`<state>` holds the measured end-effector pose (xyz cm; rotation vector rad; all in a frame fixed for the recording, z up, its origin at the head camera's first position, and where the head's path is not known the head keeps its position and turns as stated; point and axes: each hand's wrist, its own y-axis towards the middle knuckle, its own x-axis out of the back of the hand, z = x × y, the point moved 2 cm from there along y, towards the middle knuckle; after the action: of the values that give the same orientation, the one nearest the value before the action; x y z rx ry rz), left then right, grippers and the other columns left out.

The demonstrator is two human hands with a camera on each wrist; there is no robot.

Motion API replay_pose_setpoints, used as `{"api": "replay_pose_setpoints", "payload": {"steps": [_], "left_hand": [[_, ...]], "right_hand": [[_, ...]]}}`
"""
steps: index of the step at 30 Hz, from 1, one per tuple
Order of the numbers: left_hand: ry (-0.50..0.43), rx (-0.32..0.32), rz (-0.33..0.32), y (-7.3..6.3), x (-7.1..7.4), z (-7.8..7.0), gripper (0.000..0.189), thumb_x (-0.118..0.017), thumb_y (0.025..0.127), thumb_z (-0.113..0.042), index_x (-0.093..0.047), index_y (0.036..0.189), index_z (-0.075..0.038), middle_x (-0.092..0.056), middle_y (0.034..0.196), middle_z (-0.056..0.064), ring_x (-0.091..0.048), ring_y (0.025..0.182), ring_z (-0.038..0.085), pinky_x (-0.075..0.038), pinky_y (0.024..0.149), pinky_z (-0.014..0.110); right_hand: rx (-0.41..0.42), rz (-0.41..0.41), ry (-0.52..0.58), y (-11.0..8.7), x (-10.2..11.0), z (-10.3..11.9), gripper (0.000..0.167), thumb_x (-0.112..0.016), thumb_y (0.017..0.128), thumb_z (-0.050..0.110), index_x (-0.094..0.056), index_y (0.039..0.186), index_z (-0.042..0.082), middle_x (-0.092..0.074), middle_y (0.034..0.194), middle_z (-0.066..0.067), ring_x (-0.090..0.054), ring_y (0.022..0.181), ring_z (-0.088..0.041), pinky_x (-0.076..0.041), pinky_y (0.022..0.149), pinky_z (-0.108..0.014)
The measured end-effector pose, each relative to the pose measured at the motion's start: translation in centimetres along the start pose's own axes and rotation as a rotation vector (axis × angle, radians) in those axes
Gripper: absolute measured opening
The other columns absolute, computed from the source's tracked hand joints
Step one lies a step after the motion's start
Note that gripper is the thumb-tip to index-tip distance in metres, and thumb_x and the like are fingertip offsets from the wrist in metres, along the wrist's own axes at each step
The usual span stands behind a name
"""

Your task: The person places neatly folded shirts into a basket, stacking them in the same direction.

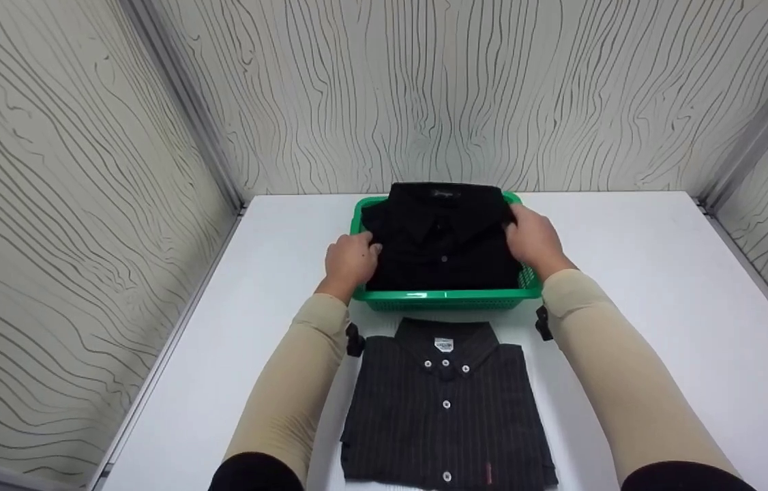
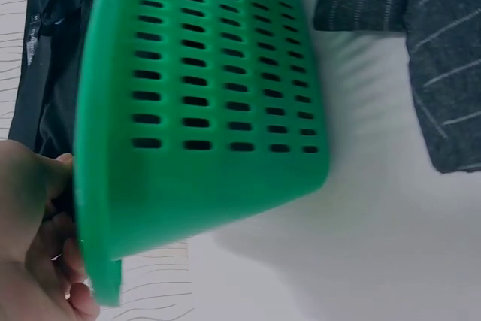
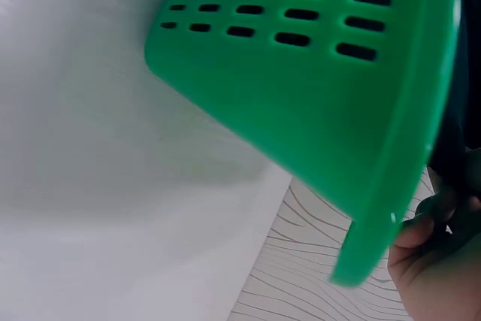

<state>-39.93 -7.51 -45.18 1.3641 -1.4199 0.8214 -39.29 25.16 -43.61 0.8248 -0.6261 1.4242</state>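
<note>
A folded black shirt (image 1: 444, 239), collar toward the back wall, lies in a green plastic basket (image 1: 452, 295) with slotted sides. My left hand (image 1: 351, 259) grips the shirt's left edge near the rim; in the left wrist view its fingers (image 2: 71, 261) are curled just beyond the rim, partly hidden by it. At the opposite edge, my right hand (image 1: 535, 235) pinches the same shirt. The right wrist view shows that hand (image 3: 443, 261) with curled fingers and dark cloth between them. In front of the basket lies a folded dark striped shirt (image 1: 449, 416), its white buttons facing up.
The white table (image 1: 275, 273) carries the basket near its back edge. A wood-grain-patterned wall (image 1: 370, 95) rises right behind it, with another such panel (image 1: 70, 225) on the left. Both forearms pass on either side of the striped shirt.
</note>
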Motion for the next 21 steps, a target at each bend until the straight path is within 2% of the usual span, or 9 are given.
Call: {"api": "replay_pose_setpoints", "payload": {"steps": [3, 7, 11, 16, 21], "left_hand": [[0.019, -0.009, -0.018, 0.0, -0.7, 0.1, 0.029, -0.055, 0.106, -0.032, -0.071, 0.116, -0.009, -0.069, 0.104, 0.012, -0.063, 0.101, 0.031, -0.05, 0.089, 0.049], [0.063, -0.049, -0.059, 0.0, -1.5, 0.1, 0.028, -0.055, 0.106, -0.03, -0.072, 0.109, -0.008, -0.069, 0.096, 0.011, -0.062, 0.096, 0.03, -0.052, 0.083, 0.047], [0.094, -0.071, -0.09, 0.1, -1.9, -0.1, 0.027, -0.057, 0.105, -0.03, -0.073, 0.104, -0.009, -0.069, 0.09, 0.01, -0.061, 0.091, 0.028, -0.052, 0.079, 0.047], [0.136, -0.068, -0.082, 0.3, -2.1, -0.1, 0.027, -0.058, 0.104, -0.031, -0.074, 0.104, -0.009, -0.071, 0.092, 0.009, -0.06, 0.091, 0.028, -0.052, 0.079, 0.046], [0.177, -0.059, -0.074, 0.5, -2.4, 0.0, 0.027, -0.06, 0.103, -0.032, -0.075, 0.102, -0.01, -0.072, 0.09, 0.007, -0.059, 0.088, 0.026, -0.052, 0.078, 0.044]], "right_hand": [[-0.013, 0.004, -0.025, 0.0, -0.5, -0.3, 0.046, -0.04, 0.107, 0.013, -0.04, 0.15, -0.002, -0.047, 0.147, -0.028, -0.046, 0.133, -0.046, -0.036, 0.108, -0.061], [-0.041, 0.012, -0.059, -0.1, -1.1, -0.7, 0.048, -0.038, 0.108, 0.013, -0.036, 0.153, -0.003, -0.046, 0.148, -0.029, -0.046, 0.133, -0.046, -0.037, 0.107, -0.061], [-0.054, -0.017, -0.072, -0.3, -1.6, -1.0, 0.044, -0.038, 0.108, 0.013, -0.041, 0.149, -0.002, -0.051, 0.142, -0.028, -0.052, 0.125, -0.045, -0.041, 0.103, -0.061], [-0.04, -0.053, -0.106, -0.2, -2.2, -1.3, 0.039, -0.042, 0.107, 0.014, -0.048, 0.142, -0.001, -0.058, 0.132, -0.028, -0.057, 0.116, -0.044, -0.045, 0.096, -0.061], [-0.038, -0.056, -0.143, 0.0, -2.7, -1.3, 0.04, -0.045, 0.106, 0.016, -0.05, 0.142, -0.001, -0.061, 0.128, -0.027, -0.06, 0.112, -0.043, -0.047, 0.093, -0.06]]}}
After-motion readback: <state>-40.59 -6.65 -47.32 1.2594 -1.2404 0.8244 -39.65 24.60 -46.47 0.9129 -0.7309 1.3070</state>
